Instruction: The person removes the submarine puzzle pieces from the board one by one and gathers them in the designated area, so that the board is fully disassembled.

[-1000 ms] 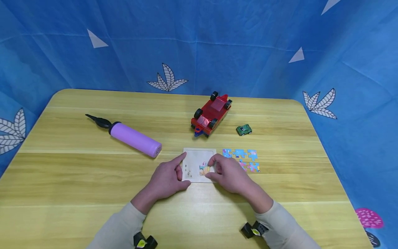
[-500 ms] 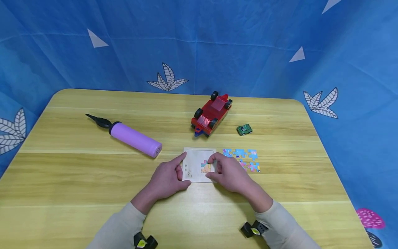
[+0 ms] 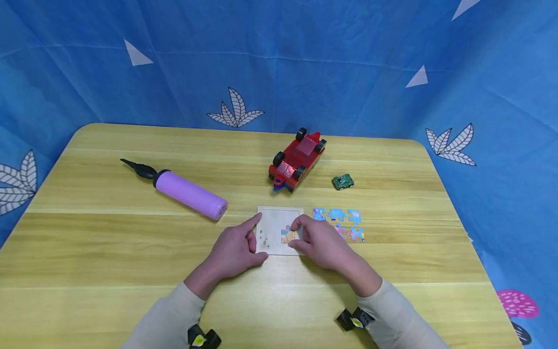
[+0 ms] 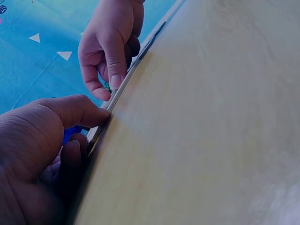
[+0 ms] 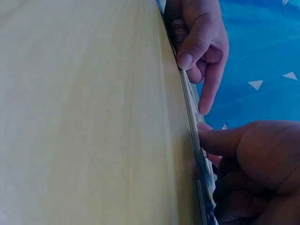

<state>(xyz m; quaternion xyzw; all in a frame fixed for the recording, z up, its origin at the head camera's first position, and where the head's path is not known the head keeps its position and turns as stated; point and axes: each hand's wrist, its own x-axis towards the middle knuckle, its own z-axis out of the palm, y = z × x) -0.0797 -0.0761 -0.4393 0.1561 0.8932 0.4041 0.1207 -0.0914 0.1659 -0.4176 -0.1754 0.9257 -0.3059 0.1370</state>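
In the head view a square, pale puzzle board [image 3: 271,222] lies on the table with a raised border round it. My left hand [image 3: 231,251] holds it at the left, index fingertip by the upper left edge and thumb at the front edge. My right hand [image 3: 326,246] is over the board's right side, pinching a small jigsaw piece [image 3: 286,236] in pink, teal and orange between thumb and index finger. The piece is low over the board, its right part covered by the fingers. Both wrist views show the thumbs low by the board's thin edge.
Several blue and pink jigsaw pieces [image 3: 336,214] lie right of the board, some partly behind my right hand. Beyond are an upturned red toy vehicle [image 3: 298,157] and a small green toy car [image 3: 343,182]. A purple hand pump [image 3: 189,194] with a black nozzle lies left.
The pinched piece has shifted slightly up and to the right and straightened a little on the board. My left hand keeps its place, and the right hand barely moves.
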